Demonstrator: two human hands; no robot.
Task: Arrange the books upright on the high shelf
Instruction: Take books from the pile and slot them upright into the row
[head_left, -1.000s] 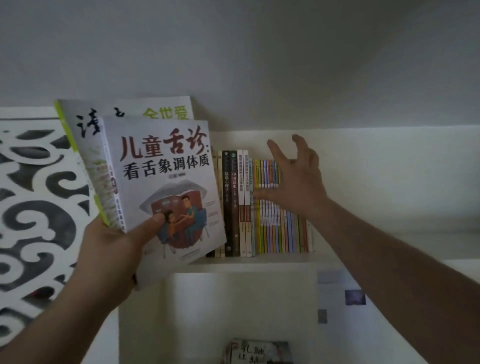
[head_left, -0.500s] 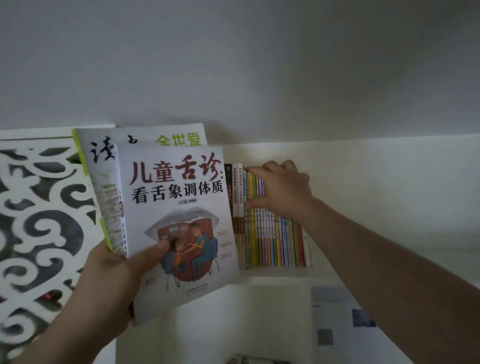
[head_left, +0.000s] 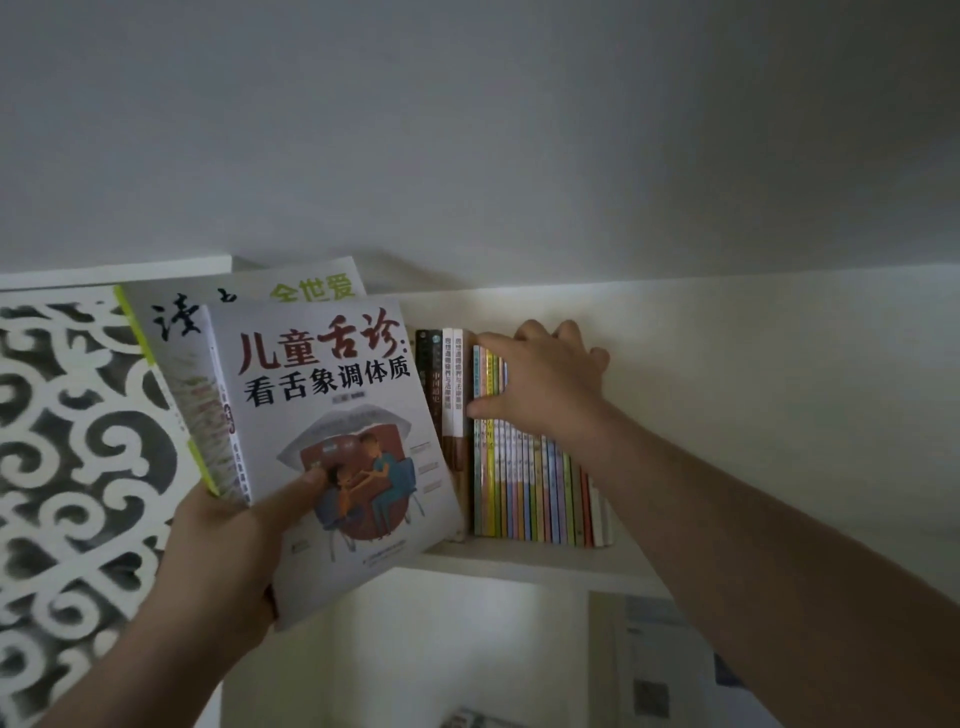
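On the high shelf (head_left: 524, 564) a row of thin books (head_left: 524, 488) stands upright. The right hand (head_left: 545, 384) closes its grip round the tops of the row, thumb on the spines and fingers over the top edges. Left of the row, the left hand (head_left: 228, 540) holds two larger books (head_left: 332, 426), its grip pinching them, thumb on the front cover.

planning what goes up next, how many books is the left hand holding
2: the front book under the thumb, and a second book with a green spine behind it. The left hand could hide a third.
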